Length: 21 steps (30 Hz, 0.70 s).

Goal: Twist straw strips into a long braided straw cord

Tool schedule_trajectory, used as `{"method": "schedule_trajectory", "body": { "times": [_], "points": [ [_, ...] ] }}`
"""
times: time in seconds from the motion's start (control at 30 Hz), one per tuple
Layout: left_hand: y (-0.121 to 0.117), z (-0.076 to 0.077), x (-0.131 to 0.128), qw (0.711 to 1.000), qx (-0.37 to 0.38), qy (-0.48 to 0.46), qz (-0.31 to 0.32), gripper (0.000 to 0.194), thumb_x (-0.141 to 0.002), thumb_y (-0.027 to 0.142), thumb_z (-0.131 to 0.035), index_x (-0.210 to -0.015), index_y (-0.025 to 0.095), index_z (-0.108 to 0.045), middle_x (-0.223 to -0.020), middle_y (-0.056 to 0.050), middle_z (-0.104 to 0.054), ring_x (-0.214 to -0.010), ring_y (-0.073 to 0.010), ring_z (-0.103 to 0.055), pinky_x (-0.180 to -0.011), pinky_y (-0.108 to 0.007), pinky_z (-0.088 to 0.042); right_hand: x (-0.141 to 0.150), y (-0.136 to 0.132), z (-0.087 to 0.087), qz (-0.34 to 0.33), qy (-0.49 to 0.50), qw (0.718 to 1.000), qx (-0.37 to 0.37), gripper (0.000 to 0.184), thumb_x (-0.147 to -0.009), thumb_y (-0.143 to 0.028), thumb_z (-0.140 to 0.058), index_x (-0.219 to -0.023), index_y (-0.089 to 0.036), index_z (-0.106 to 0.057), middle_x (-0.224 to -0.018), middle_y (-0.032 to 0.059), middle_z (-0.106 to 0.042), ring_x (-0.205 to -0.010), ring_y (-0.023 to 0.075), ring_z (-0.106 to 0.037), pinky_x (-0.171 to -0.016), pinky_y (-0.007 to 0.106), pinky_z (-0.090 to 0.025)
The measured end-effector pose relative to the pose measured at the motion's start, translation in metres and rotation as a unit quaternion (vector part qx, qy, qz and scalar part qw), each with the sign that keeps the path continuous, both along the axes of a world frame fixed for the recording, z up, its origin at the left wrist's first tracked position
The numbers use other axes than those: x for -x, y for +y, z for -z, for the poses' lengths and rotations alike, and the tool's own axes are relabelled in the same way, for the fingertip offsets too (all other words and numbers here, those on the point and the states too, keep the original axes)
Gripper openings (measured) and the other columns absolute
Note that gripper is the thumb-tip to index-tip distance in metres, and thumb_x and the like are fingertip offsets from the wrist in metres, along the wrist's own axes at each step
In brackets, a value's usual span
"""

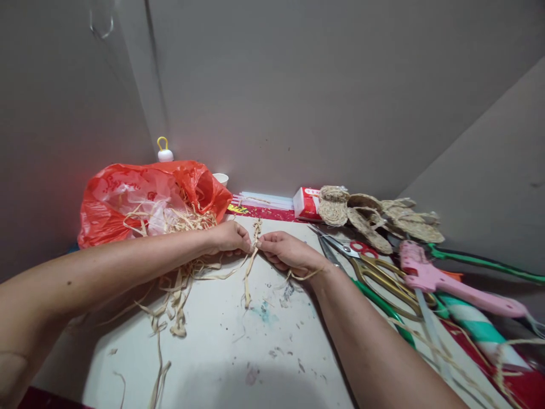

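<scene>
A short braid of pale straw-like strands (257, 229) stands out between my two hands over the white board (272, 324). The fingers of my left hand (232, 237) pinch its left side. My right hand (284, 250) pinches it from the right, thumb and forefinger pressed together. Loose ends (248, 281) of the strands hang down toward me from the pinch. One strand also trails past my right wrist. More loose raffia-like fibre (187, 221) lies under and beyond my left forearm, spilling from a red plastic bag (106, 187).
On the right lie gold-handled scissors (385, 278), a pink glue gun (460, 287), a green-and-white striped roll (477, 324) and woven straw slippers (364, 216). A red-and-white box (305, 203), pale sticks (268, 200) and a white cup (221, 179) stand along the grey wall.
</scene>
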<state>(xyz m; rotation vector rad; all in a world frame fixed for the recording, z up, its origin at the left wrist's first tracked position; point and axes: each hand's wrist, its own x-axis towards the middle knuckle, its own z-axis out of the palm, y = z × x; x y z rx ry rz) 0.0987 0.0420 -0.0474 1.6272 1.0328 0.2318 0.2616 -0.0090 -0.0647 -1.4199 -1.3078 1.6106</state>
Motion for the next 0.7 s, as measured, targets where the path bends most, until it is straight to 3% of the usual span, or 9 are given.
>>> {"method": "schedule_trajectory", "body": {
  "times": [0.2, 0.37, 0.7],
  "points": [
    [-0.005, -0.002, -0.009, 0.998, 0.06, -0.02, -0.028, 0.016, -0.071, 0.007, -0.058, -0.062, 0.015, -0.046, -0.049, 0.005, -0.054, -0.044, -0.008, -0.053, -0.049, -0.02, -0.046, 0.001, 0.0, 0.0, 0.001, 0.008, 1.0, -0.01, 0.033, -0.073, -0.034, -0.064, -0.057, -0.02, -0.038, -0.04, -0.0116, -0.028, -0.033, 0.0025, -0.016, -0.033, 0.02, -0.009],
    [-0.01, -0.003, -0.012, 0.989, 0.134, -0.028, -0.049, 0.017, -0.077, 0.006, -0.05, -0.065, 0.016, -0.044, -0.05, 0.0, -0.059, -0.039, -0.0103, -0.051, -0.042, -0.021, -0.041, 0.001, 0.001, 0.0, 0.005, 0.005, 1.0, -0.012, 0.032, -0.075, -0.033, -0.062, -0.056, -0.019, -0.04, -0.04, -0.0109, -0.029, -0.032, 0.0028, -0.018, -0.033, 0.02, -0.009],
    [0.004, -0.005, -0.002, 0.997, 0.078, -0.017, -0.004, 0.019, -0.073, 0.02, -0.067, -0.059, 0.01, -0.058, -0.045, 0.005, -0.049, -0.037, -0.0039, -0.041, -0.04, -0.018, -0.038, 0.001, -0.001, -0.003, 0.014, 0.004, 1.0, -0.014, 0.026, -0.079, -0.027, -0.056, -0.061, -0.019, -0.04, -0.041, -0.0109, -0.029, -0.032, 0.0027, -0.017, -0.033, 0.019, -0.009]
  ]
}}
